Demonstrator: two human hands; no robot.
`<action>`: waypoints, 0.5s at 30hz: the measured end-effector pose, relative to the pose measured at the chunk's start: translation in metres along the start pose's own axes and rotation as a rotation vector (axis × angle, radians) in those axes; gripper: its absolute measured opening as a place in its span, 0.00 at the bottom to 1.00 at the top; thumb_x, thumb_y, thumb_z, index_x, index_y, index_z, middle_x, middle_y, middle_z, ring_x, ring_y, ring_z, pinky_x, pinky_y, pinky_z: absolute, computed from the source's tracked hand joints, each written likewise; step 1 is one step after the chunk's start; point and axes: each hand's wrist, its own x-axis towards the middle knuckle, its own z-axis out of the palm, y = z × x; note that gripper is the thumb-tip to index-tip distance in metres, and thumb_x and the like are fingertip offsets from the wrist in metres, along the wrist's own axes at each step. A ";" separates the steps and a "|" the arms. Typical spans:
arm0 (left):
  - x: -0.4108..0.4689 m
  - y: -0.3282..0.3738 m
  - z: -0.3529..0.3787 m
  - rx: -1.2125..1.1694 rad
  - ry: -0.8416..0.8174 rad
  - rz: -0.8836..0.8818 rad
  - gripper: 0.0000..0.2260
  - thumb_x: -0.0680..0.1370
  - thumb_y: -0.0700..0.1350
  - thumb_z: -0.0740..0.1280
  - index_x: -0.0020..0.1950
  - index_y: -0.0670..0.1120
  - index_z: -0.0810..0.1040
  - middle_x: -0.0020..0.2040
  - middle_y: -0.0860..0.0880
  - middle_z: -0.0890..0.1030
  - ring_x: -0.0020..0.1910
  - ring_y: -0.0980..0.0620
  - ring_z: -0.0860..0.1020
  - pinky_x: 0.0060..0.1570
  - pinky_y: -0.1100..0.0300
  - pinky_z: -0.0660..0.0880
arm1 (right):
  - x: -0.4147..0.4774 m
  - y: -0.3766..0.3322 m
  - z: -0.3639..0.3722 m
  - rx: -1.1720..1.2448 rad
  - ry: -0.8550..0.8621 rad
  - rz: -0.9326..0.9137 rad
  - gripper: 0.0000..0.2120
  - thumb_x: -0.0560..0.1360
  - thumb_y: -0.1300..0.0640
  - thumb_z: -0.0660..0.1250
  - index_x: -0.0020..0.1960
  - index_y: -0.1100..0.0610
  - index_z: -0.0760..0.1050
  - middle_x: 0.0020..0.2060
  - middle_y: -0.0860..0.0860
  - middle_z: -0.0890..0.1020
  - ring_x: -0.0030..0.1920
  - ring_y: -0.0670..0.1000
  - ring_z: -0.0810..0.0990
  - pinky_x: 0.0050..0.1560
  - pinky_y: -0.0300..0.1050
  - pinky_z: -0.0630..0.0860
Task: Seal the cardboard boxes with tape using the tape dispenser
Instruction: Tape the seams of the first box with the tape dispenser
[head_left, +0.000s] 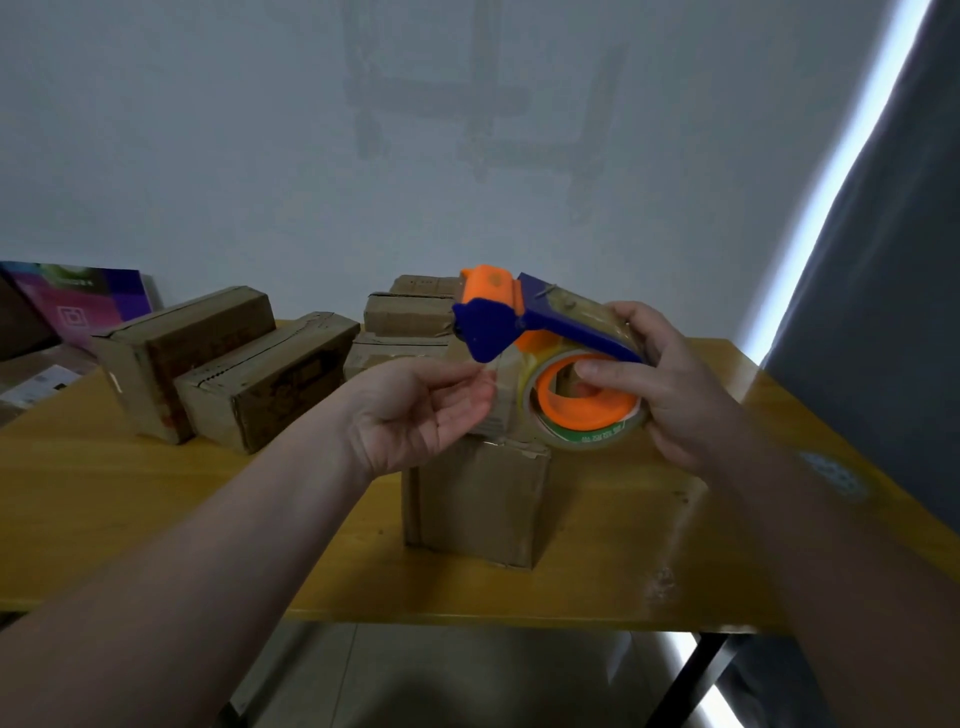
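- The right hand (675, 384) grips the blue-and-orange dispenser (498, 322), fingers curled round its tape roll (587, 431) and thumb against the orange hub.
- The dispenser is held in the air just above an upright box (478, 504) on the desk (156, 519).
- The left hand (415, 410) is palm-up, with thumb and forefinger pinched together on the clear tape end (491, 366) under the dispenser's blue front.
- Two long boxes (192, 353) lie at the left, touching side by side.
- A stack of boxes (410, 317) sits behind the dispenser.
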 end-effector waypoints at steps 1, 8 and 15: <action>0.000 0.000 -0.001 -0.006 -0.004 0.004 0.07 0.71 0.36 0.67 0.42 0.34 0.83 0.41 0.40 0.84 0.38 0.48 0.84 0.33 0.57 0.81 | 0.000 0.001 -0.001 -0.003 0.002 -0.003 0.26 0.62 0.57 0.75 0.59 0.51 0.73 0.48 0.48 0.83 0.50 0.51 0.82 0.43 0.41 0.79; 0.005 -0.004 0.000 0.191 0.110 0.120 0.07 0.74 0.40 0.68 0.49 0.38 0.80 0.41 0.42 0.83 0.37 0.52 0.82 0.31 0.61 0.79 | 0.001 0.005 -0.002 -0.078 0.009 -0.018 0.24 0.62 0.56 0.75 0.56 0.48 0.74 0.45 0.43 0.83 0.48 0.47 0.82 0.43 0.38 0.78; 0.007 -0.006 0.009 0.743 0.376 0.576 0.05 0.77 0.39 0.66 0.42 0.42 0.79 0.33 0.48 0.82 0.32 0.55 0.81 0.32 0.63 0.77 | 0.004 0.007 -0.003 -0.174 0.076 -0.020 0.21 0.62 0.50 0.75 0.54 0.48 0.75 0.43 0.45 0.82 0.44 0.46 0.81 0.40 0.36 0.76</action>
